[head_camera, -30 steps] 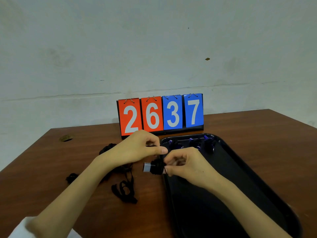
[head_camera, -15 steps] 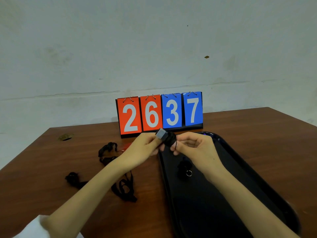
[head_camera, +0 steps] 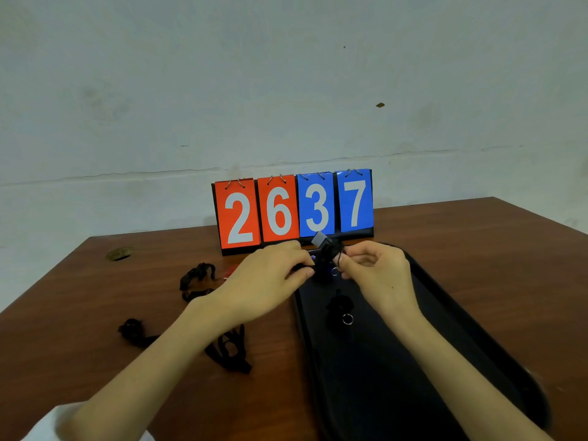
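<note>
Over tray (head_camera: 496,361) end — black piece (head_camera: 329,249) pinched between left hand (head_camera: 270,275), right hand (head_camera: 378,272) fingers (head_camera: 346,265).

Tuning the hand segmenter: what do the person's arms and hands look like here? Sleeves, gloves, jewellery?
The left hand and right hand are both bare: no gloves, rings or watch visible. Both forearms are uncovered. A white sleeve edge shows at the lower left, high on the left arm. No sleeve shows on the right arm within the frame.
</note>
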### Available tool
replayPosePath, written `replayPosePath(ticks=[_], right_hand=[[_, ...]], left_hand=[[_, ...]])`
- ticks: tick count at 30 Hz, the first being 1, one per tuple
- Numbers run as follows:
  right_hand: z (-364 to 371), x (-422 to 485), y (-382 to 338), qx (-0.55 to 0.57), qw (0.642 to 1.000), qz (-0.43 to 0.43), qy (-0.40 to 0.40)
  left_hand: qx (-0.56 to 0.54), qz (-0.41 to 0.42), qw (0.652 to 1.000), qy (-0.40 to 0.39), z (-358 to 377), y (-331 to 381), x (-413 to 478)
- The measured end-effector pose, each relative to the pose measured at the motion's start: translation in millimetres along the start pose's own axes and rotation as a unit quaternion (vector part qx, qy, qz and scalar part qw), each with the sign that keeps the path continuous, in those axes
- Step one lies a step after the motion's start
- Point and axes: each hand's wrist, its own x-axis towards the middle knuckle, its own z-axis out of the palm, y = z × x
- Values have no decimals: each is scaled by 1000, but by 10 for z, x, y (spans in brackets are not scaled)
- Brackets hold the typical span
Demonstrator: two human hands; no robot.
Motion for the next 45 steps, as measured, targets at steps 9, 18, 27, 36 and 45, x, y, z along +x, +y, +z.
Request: replayPosePath(ticks=[9, 18, 27, 36, 45], right_hand=[[78, -128, -6, -136, 984, -114, -21], [94, -173, -20, -200, 967, -157, -10], [137, -212, -9, -205, 960, -192, -10], [149, -205, 24, -228, 950, -216, -7], [209, -223, 87, -262, 926, -271, -32]], left_hand=[[-19, 3, 998, 62, -107, 17, -8], [-338, -150, 919, 133, 85, 85, 15], [-390, -197, 879, 191, 226, 64, 32], [-145, -127, 965, 179, 194, 109, -10], [-44, -109, 987, 108, 174, 79, -6]])
